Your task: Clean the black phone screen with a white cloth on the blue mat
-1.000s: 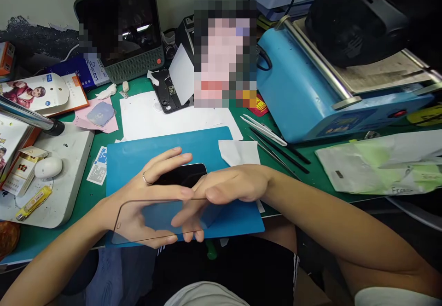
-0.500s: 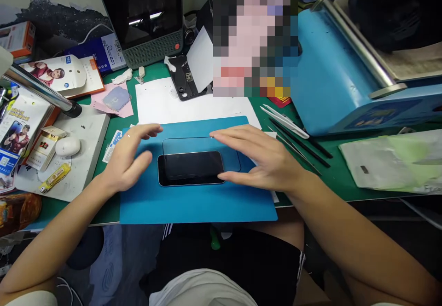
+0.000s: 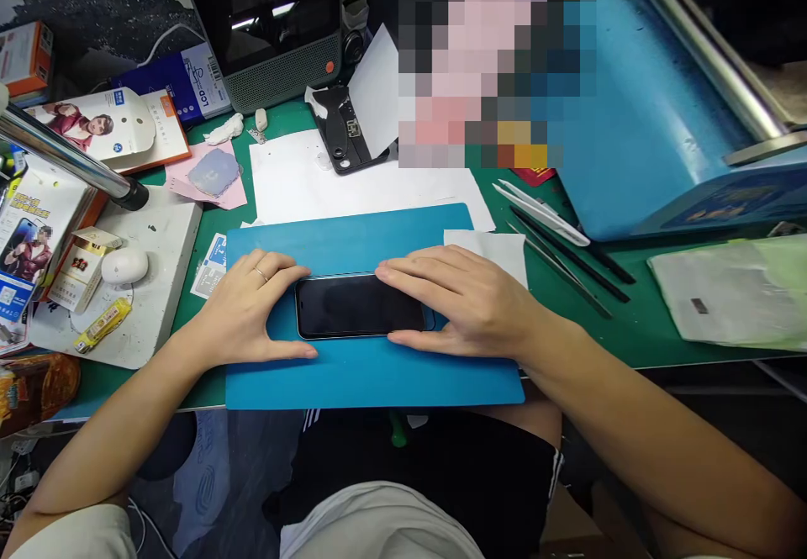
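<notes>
One phone lies screen up on the blue mat (image 3: 378,384), which is spread on the green desk (image 3: 624,336). The phone (image 3: 353,307) has its long axis running left to right, nearly in line with the desk's front edge; which end is its top is too small to tell. One clear sheet of glass (image 3: 430,320) lines up over it, long axis the same way, its right end reaching past the phone — whether the two touch, I cannot tell.

The right hand (image 3: 472,307) has its fingers bent round the right part, fingertips at one long edge and thumb at the other, taking hold of the glass. The left hand (image 3: 243,307) is spread wide at the left end, fingertips by the far edge and thumb on the mat side of the near one, gripping nothing that shows.

On the pale slab (image 3: 157,277) stands one small pack (image 3: 81,270), its contents hidden, beside one white case (image 3: 124,266) and one yellow tube (image 3: 102,324). At right lies one pale bag (image 3: 699,298), light green over part of it — what is inside is unclear. At least four slender tools (image 3: 561,244) lie between bag and mat.
</notes>
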`<state>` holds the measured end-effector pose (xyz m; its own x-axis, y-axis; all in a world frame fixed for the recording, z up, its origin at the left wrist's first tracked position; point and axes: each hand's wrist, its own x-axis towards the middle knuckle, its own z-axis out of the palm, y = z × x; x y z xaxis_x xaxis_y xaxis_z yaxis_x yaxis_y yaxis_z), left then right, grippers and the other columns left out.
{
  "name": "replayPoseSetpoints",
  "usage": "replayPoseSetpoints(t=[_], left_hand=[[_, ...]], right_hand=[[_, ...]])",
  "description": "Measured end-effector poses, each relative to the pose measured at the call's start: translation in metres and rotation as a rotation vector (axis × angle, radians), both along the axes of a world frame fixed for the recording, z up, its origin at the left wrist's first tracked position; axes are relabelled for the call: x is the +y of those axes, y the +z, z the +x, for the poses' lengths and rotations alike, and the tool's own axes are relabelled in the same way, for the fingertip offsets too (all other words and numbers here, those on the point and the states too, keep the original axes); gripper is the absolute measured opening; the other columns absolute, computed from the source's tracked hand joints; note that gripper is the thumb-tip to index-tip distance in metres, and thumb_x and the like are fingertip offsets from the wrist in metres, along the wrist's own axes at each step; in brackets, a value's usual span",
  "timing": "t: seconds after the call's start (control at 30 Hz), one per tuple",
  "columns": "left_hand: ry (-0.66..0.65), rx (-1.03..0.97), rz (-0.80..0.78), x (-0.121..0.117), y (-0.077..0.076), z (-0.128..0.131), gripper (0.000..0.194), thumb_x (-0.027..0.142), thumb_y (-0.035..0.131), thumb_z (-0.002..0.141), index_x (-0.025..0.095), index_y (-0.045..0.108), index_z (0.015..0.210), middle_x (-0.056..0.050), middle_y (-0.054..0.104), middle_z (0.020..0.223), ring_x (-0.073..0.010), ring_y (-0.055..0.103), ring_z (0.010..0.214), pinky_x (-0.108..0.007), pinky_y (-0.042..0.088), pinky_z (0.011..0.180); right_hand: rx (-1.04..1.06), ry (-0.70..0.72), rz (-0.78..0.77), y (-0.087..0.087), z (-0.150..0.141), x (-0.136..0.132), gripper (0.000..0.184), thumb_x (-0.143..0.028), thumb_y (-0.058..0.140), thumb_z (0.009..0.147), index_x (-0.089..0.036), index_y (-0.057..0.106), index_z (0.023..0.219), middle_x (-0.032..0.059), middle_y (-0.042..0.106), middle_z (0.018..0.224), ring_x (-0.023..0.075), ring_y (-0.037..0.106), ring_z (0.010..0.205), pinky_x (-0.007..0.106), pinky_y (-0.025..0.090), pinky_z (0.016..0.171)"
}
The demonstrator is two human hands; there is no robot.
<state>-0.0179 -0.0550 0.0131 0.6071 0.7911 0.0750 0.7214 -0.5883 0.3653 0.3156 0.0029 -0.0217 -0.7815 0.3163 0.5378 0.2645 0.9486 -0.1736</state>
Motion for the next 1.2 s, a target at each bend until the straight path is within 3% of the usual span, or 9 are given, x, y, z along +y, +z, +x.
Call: replayPoseSetpoints(t=[0.2, 0.43, 0.83, 1.07, 1.2], left_hand=[[-0.007, -0.029, 0.018, 0.0013, -0.0021, -0.0004, 0.082, 0.077, 0.078, 0.087, 0.021, 0.062, 0.144, -0.017, 0.071, 0.125, -0.0355, 0.066, 0.105, -0.054, 0.056, 0.089], [-0.037, 0.002, 0.037, 0.002, -0.0018, 0.0011, 0.069, 0.067, 0.074, 0.094, 0.018, 0.062, 0.141, -0.018, 0.073, 0.12, -0.0353, 0.067, 0.1, -0.054, 0.056, 0.084], [-0.057, 0.025, 0.099, 0.0022, -0.0027, -0.0008, 0.066, 0.068, 0.07, 0.096, 0.018, 0.061, 0.138, -0.017, 0.074, 0.117, -0.0333, 0.069, 0.097, -0.05, 0.056, 0.08], [-0.057, 0.041, 0.097, 0.0015, -0.001, 0.0007, 0.066, 0.069, 0.068, 0.098, 0.014, 0.063, 0.136, -0.016, 0.074, 0.118, -0.0318, 0.069, 0.097, -0.049, 0.056, 0.08], [-0.043, 0.043, 0.069, 0.0013, -0.0019, 0.0004, 0.066, 0.068, 0.07, 0.097, 0.016, 0.063, 0.138, -0.016, 0.074, 0.12, -0.0317, 0.068, 0.098, -0.049, 0.055, 0.082]], right_hand=[[-0.005, 0.023, -0.061, -0.0024, 0.0003, 0.0007, 0.066, -0.041, 0.077, 0.1, -0.011, 0.059, 0.155, 0.019, 0.082, 0.122, 0.0325, 0.079, 0.103, 0.047, 0.067, 0.083], [-0.037, 0.019, -0.058, -0.0036, 0.0007, 0.0001, 0.058, -0.045, 0.075, 0.102, -0.01, 0.064, 0.147, 0.0196, 0.081, 0.122, 0.0326, 0.078, 0.104, 0.046, 0.067, 0.083], [-0.095, 0.029, -0.08, -0.0024, 0.0025, 0.0004, 0.065, -0.05, 0.076, 0.101, -0.011, 0.064, 0.151, 0.0204, 0.081, 0.125, 0.0343, 0.077, 0.108, 0.048, 0.066, 0.086], [-0.105, 0.041, -0.059, -0.003, 0.0041, 0.0014, 0.061, -0.05, 0.075, 0.102, -0.005, 0.067, 0.141, 0.023, 0.08, 0.125, 0.0345, 0.077, 0.109, 0.047, 0.066, 0.086], [-0.112, 0.038, -0.054, -0.0028, 0.0046, 0.0017, 0.058, -0.051, 0.071, 0.104, -0.007, 0.067, 0.142, 0.0217, 0.08, 0.125, 0.0341, 0.077, 0.109, 0.047, 0.066, 0.086]])
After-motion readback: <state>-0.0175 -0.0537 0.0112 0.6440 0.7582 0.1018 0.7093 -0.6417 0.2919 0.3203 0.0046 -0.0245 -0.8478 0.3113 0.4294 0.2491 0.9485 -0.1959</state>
